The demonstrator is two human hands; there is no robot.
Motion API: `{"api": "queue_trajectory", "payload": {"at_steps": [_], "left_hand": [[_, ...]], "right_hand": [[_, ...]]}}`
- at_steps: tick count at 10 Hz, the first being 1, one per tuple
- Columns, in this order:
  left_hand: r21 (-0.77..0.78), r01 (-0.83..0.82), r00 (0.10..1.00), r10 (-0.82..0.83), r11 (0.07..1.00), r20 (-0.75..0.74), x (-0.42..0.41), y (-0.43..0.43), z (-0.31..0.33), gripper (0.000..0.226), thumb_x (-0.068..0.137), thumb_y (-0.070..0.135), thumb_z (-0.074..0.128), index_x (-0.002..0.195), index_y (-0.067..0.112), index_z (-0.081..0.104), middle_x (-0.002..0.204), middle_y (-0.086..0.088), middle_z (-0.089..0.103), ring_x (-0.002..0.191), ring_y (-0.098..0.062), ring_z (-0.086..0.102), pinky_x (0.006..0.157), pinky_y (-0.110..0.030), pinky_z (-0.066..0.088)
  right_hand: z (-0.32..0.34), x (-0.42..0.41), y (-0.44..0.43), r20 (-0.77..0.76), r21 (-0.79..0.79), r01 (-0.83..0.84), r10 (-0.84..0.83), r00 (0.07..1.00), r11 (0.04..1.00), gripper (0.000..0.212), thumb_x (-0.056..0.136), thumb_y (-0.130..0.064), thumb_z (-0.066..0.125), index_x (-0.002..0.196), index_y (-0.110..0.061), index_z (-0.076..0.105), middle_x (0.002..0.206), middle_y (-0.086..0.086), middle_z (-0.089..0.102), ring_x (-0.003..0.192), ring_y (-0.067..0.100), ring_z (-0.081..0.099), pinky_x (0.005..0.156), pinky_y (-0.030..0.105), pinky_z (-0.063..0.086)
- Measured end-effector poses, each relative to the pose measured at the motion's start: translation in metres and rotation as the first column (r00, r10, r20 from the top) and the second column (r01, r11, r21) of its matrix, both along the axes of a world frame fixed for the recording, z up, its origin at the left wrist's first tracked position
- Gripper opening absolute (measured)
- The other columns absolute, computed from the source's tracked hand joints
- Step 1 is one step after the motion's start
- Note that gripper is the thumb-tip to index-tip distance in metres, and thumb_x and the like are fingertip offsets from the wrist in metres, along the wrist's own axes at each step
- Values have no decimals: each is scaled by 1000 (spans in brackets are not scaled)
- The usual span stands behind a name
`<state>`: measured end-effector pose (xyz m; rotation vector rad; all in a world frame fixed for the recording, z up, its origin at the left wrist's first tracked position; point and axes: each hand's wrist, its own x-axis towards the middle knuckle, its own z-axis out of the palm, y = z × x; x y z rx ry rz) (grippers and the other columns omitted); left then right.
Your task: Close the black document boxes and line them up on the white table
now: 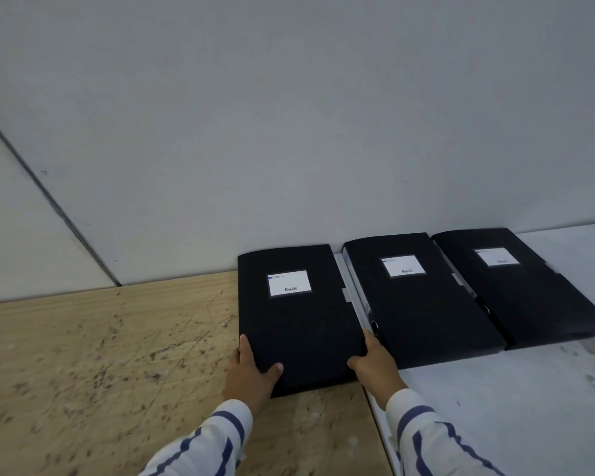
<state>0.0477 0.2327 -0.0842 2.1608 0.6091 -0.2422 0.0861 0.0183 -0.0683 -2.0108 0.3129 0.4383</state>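
Three closed black document boxes with white labels lie flat in a row against the wall. The left box [299, 314] rests mostly on the wooden surface [100, 355], its right side over the seam with the white table [529, 389]. My left hand [251, 371] grips its near left corner, thumb on the lid. My right hand [375, 365] holds its near right edge, fingers in the gap beside the middle box [423, 304]. The right box [526, 290] lies next to the middle one on the white table.
A grey wall [289, 132] rises directly behind the boxes. The scratched wooden surface spreads to the left and front. White table surface extends to the right of the boxes and in front of them.
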Motion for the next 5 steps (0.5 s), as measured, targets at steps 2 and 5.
{"api": "queue_trajectory", "payload": {"at_steps": [2, 5], "left_hand": [[21, 5, 1000, -4, 1000, -27, 6, 1, 2, 96, 84, 37, 64, 151, 17, -1, 153, -12, 26, 137, -32, 35, 111, -45, 38], [123, 36, 999, -39, 992, 23, 2, 2, 7, 90, 84, 42, 63, 151, 18, 7, 158, -10, 14, 142, -33, 25, 114, -46, 32]], "right_hand": [[-3, 5, 2, 7, -43, -17, 18, 1000, 999, 52, 83, -2, 54, 131, -19, 41, 119, 9, 56, 102, 23, 57, 89, 34, 51], [4, -13, 21, 208, -400, -65, 159, 965, 914, 62, 90, -10, 54, 145, -9, 24, 152, 12, 26, 140, 29, 29, 113, 40, 35]]}}
